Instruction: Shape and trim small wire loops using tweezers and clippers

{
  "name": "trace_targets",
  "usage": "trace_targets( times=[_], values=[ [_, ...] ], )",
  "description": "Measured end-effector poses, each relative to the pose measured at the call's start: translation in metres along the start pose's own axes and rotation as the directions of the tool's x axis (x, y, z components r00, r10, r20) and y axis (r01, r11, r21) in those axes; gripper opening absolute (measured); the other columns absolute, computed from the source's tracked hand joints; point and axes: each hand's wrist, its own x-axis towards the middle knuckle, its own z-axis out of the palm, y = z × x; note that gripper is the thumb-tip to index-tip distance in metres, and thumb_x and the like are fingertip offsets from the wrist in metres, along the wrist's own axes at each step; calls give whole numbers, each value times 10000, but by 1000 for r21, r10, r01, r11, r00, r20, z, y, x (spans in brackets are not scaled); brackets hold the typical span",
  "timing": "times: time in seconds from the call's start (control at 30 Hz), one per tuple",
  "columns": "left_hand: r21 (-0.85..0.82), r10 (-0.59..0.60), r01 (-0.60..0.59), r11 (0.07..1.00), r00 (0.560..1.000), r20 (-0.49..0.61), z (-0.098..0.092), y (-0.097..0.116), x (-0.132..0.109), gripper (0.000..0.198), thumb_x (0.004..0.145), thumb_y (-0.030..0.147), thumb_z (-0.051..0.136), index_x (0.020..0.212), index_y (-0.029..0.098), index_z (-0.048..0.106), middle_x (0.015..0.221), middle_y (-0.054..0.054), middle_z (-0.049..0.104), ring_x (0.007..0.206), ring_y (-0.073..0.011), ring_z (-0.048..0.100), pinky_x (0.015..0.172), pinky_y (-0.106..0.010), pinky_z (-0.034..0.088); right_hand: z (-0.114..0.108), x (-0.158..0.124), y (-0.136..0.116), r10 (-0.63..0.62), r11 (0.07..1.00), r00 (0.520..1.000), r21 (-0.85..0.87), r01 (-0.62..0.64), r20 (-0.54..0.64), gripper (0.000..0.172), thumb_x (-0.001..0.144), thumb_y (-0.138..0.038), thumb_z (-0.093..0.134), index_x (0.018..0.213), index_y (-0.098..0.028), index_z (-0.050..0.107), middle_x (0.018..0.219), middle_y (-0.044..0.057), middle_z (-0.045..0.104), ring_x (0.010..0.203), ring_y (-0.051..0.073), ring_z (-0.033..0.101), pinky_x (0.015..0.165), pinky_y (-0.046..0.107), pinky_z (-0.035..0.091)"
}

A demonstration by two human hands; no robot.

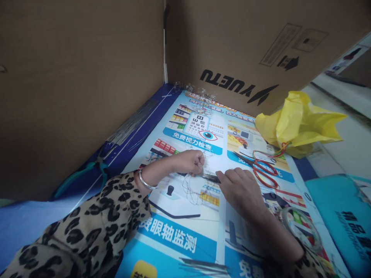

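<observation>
My left hand (191, 162) is closed in a pinch on a thin wire piece (191, 193), whose fine loops spread over the poster below the fingers. My right hand (240, 187) is wrapped round a small tool with dark, narrow jaws, which look like needle-nose pliers (212, 178). The jaws point left and meet the wire close to my left fingertips. The handles are hidden in my palm. Red-handled scissors (265, 172) lie just beyond my right hand.
Cardboard walls (232, 46) stand at the back and left. Straight wires (130, 123) and teal-handled pliers (87, 173) lie at left. More wires (203, 265) lie in front. At right are a yellow bag (298, 123), a tape roll (301, 227) and a teal package (333, 208).
</observation>
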Motion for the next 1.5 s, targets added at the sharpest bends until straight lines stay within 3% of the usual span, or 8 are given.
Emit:
trace_targets(
  times=[0.13,0.23,0.43,0.63,0.83,1.1,1.3,1.5],
  values=[
    [-53,-18,22,998,997,73,-5,0,0,250,596,10,563,766,152,448,555,54,561,436,-61,500,432,-164,373,0,-3,19,-118,984,987,121,130,-105,171,804,-201,520,937,-196,627,716,29,572,738,167,434,662,318,255],
    [-64,-56,66,996,988,147,-5,3,-2,247,579,4,583,741,145,460,565,40,583,424,-57,490,429,-168,371,2,-4,26,-51,982,984,169,80,-170,186,810,-228,525,961,-181,624,765,38,595,755,166,449,665,316,268],
    [-61,-92,110,992,967,236,1,6,-2,267,552,-2,613,716,148,465,548,48,580,407,-57,483,417,-169,351,-3,7,16,-147,987,985,49,152,-95,156,812,-194,525,928,-215,626,716,25,572,744,168,421,674,324,240],
    [-55,-84,102,993,959,271,0,3,-1,246,564,7,589,734,151,484,523,62,556,387,-53,467,395,-160,333,-3,14,5,-188,976,978,95,197,-94,166,840,-182,481,909,-209,630,648,16,543,675,151,403,654,309,248],
    [-120,-86,111,987,978,190,-1,0,-2,237,601,51,613,760,150,467,545,48,571,421,-63,503,435,-180,383,13,5,-2,-25,972,995,232,46,-92,179,809,-211,511,934,-182,636,697,28,599,687,151,473,651,274,305],
    [-31,-91,95,995,990,105,4,3,-3,235,649,98,621,771,171,434,494,67,546,402,-58,473,419,-163,344,23,-3,-9,202,895,971,378,-235,124,194,811,-283,498,938,-236,637,754,8,639,704,144,560,598,232,347],
    [-30,-82,84,996,995,57,5,3,-2,241,645,125,628,773,176,431,479,67,546,402,-68,482,416,-165,336,20,-1,-11,264,815,932,460,-353,247,208,819,-327,471,894,-246,647,746,6,640,718,146,582,592,223,363],
    [-40,-84,87,995,994,71,4,2,-2,252,620,128,645,751,172,435,468,70,544,394,-65,473,420,-167,337,19,-1,-10,257,790,918,481,-379,302,237,818,-329,460,934,-240,646,776,16,637,753,162,579,615,234,375]
  ],
)
